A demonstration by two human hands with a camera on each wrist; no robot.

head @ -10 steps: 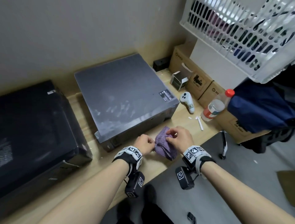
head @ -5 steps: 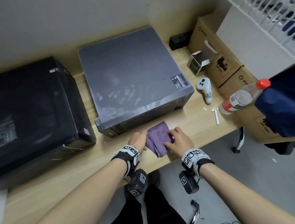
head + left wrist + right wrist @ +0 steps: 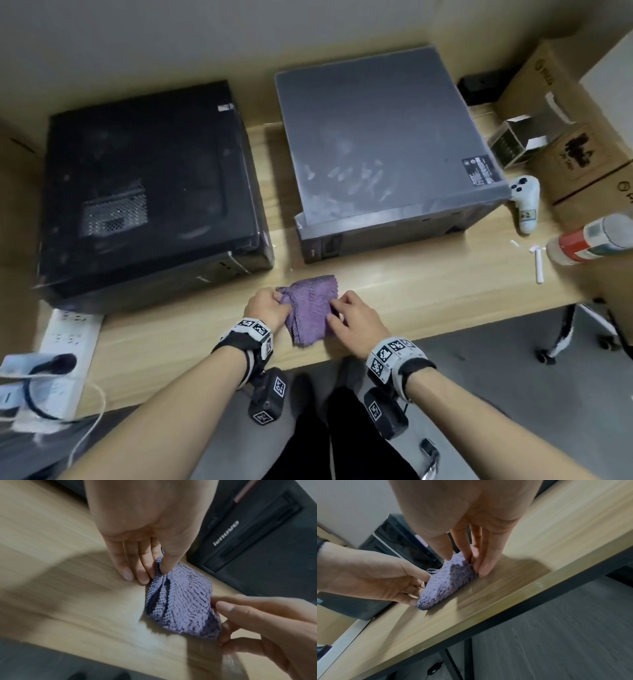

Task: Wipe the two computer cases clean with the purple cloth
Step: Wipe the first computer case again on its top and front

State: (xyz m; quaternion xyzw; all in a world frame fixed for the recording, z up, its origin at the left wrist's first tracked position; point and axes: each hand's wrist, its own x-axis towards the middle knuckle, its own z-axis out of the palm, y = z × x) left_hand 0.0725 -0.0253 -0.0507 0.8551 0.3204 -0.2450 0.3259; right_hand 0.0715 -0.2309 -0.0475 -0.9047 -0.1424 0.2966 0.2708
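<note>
A folded purple cloth (image 3: 311, 308) (image 3: 185, 604) (image 3: 447, 584) lies on the wooden desk (image 3: 411, 281) near its front edge. My left hand (image 3: 267, 305) (image 3: 154, 568) pinches the cloth's left edge between thumb and fingers. My right hand (image 3: 346, 313) (image 3: 467, 559) pinches its right edge. A black computer case (image 3: 147, 185) lies flat at the left. A dusty grey computer case (image 3: 383, 144), smeared with pale streaks, lies flat at the right, just behind the cloth.
A white power strip (image 3: 65, 342) with plugs sits at the desk's left front. A white controller (image 3: 525, 205), a red-labelled bottle (image 3: 589, 240), a small open box (image 3: 513, 140) and cardboard boxes (image 3: 565, 130) crowd the right side. A chair base (image 3: 575, 332) stands on the floor.
The view has swung left, bringing both cases into sight. The cloth is spread flatter between my two hands, which have moved slightly apart.
</note>
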